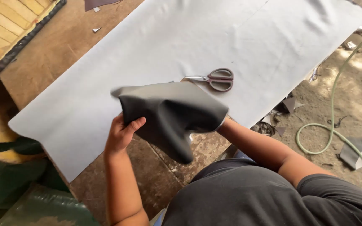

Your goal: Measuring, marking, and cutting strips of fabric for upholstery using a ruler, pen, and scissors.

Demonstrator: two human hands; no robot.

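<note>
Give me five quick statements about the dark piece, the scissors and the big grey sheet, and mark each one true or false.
1. The left hand grips the dark cut piece at its edge. True.
2. The scissors are in the right hand. False: they lie on the large grey sheet, with no hand touching them.
3. The dark cut piece lies flat on the table. False: it is lifted and hangs in folds above the wooden table.
4. The right hand is hidden behind the dark cut piece. True: only the forearm shows.
5. A pale green hose lies on the ground beside the table. True.
</note>
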